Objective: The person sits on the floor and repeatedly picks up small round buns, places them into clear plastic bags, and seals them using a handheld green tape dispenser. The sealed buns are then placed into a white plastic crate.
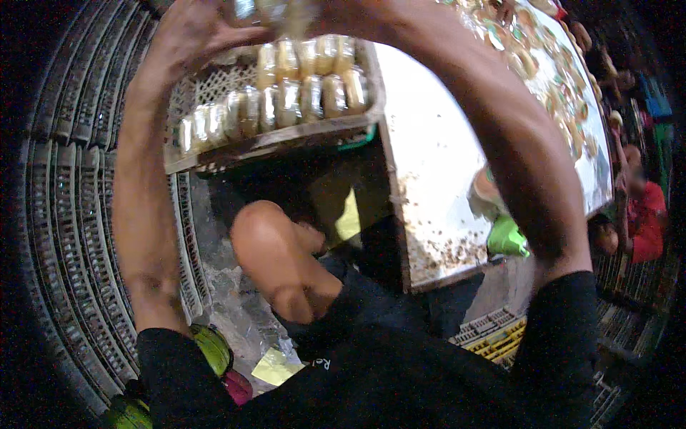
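My left hand (pixel 195 29) reaches over a plastic crate (pixel 316 128) at the top, its thumb stretched along the underside of clear-wrapped packages (pixel 262 10), blurred and cut off by the frame. My right hand (pixel 335 19) meets the same packages from the other side; its fingers are blurred and partly out of view, so its grip is unclear. Below the hands, the lattice-walled crate holds rows of upright, clear-wrapped packages (pixel 289 104) with tan, bread-like contents. Its left part shows bare lattice.
Stacked plastic crates (pixel 69 214) line the left. At right, a white table (pixel 434 161) bears many ring-shaped pieces (pixel 568 80), a bag (pixel 485 185) and a bright green item (pixel 506 236). A person in red (pixel 646 220) is beyond. Yellow paper (pixel 276 367) lies on the floor.
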`<state>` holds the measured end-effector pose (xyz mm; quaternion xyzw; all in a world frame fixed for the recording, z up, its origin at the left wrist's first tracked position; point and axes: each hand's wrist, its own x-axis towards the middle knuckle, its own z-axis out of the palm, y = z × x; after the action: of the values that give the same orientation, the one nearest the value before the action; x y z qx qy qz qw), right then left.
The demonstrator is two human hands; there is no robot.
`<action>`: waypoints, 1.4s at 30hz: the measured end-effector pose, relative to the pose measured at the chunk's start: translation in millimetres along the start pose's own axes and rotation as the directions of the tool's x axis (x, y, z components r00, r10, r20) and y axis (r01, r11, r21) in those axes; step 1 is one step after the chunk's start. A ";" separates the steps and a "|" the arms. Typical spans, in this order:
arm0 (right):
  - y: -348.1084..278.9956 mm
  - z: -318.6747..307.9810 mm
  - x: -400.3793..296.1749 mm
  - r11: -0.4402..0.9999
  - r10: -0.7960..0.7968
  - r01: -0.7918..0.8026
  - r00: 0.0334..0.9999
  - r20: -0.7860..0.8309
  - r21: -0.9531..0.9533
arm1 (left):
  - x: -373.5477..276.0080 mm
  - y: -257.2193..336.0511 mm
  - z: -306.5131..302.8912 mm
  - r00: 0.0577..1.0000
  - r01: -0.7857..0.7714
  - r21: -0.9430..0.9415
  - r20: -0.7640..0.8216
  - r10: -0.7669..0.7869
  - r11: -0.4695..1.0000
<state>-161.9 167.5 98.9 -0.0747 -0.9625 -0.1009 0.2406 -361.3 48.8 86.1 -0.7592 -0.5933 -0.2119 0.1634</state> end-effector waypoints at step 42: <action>-305.5 -347.8 -703.7 -0.867 0.498 -0.472 -0.810 -0.309 -0.162 | 303.0 273.4 75.1 0.819 -0.303 -0.298 0.405 0.407 0.905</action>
<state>549.6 -275.5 14.4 -0.9794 -0.1664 0.0396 0.1073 -24.1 271.9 178.9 -0.8983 -0.4348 -0.0570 -0.0293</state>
